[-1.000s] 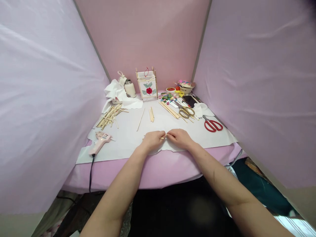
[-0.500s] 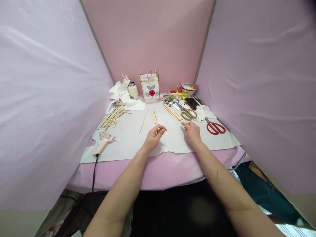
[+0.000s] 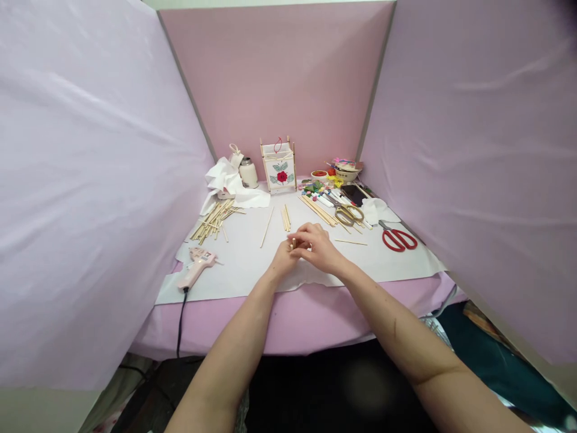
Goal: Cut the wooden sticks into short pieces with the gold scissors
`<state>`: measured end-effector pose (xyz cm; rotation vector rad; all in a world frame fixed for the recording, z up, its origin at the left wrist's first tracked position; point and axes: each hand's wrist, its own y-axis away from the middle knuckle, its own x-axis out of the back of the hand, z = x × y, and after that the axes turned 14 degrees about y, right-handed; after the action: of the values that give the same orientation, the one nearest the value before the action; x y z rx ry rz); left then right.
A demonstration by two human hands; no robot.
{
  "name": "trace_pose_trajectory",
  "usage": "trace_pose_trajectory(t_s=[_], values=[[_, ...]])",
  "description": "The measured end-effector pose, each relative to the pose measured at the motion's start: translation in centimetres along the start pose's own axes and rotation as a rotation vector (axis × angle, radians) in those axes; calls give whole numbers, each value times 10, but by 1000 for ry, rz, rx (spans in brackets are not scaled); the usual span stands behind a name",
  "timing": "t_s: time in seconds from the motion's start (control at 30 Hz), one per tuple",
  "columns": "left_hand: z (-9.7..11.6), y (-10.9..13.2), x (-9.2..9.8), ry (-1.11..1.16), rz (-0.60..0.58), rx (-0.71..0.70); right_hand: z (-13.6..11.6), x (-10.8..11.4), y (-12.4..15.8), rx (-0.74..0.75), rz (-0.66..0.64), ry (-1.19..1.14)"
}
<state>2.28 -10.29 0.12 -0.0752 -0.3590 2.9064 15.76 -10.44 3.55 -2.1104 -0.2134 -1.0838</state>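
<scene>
My left hand (image 3: 283,260) sits at the middle of a white paper sheet (image 3: 243,267), its fingers pinching a short wooden stick (image 3: 293,243) that stands nearly upright. My right hand (image 3: 319,248) curves over from the right, its fingertips against the left hand and close to the stick. The fingers hide most of the stick. A long thin wooden stick (image 3: 350,242) lies on the paper to the right of my right hand. Farther ahead are a small group of short sticks (image 3: 285,219) and a single long stick (image 3: 267,227).
A heap of wooden sticks (image 3: 215,221) and a pink glue gun (image 3: 196,267) lie left. Gold scissors (image 3: 349,214), red scissors (image 3: 399,239) and a row of paints (image 3: 322,198) lie right. A small paper lantern (image 3: 279,167) stands at the back. Lilac panels (image 3: 90,180) flank the pink-covered table (image 3: 270,328).
My right hand has moved left and joined my left hand, and the two now meet around the short stick. A thin stick shows on the paper to the right. The view has tilted slightly upward.
</scene>
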Motion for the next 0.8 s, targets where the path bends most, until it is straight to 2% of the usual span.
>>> trace_pose_trajectory(t_s=[0.07,0.13,0.27,0.5,0.63,0.8], values=[[2,0,1,-16,31,2,-5,-2,-9,42,-36,-45],[3,-2,2,19,55,-28,-1,-1,-16,39,-15,-107],[-2,-5,8,179,43,-100,15,3,-25,-103,55,-200],[-19,-5,12,-77,48,-55,32,-9,-20,-199,-50,-305],[-18,-3,10,-149,79,-82,34,-15,-15,-204,-29,-341],[-19,-1,8,-210,98,-46,39,-20,-10,-233,-43,-379]])
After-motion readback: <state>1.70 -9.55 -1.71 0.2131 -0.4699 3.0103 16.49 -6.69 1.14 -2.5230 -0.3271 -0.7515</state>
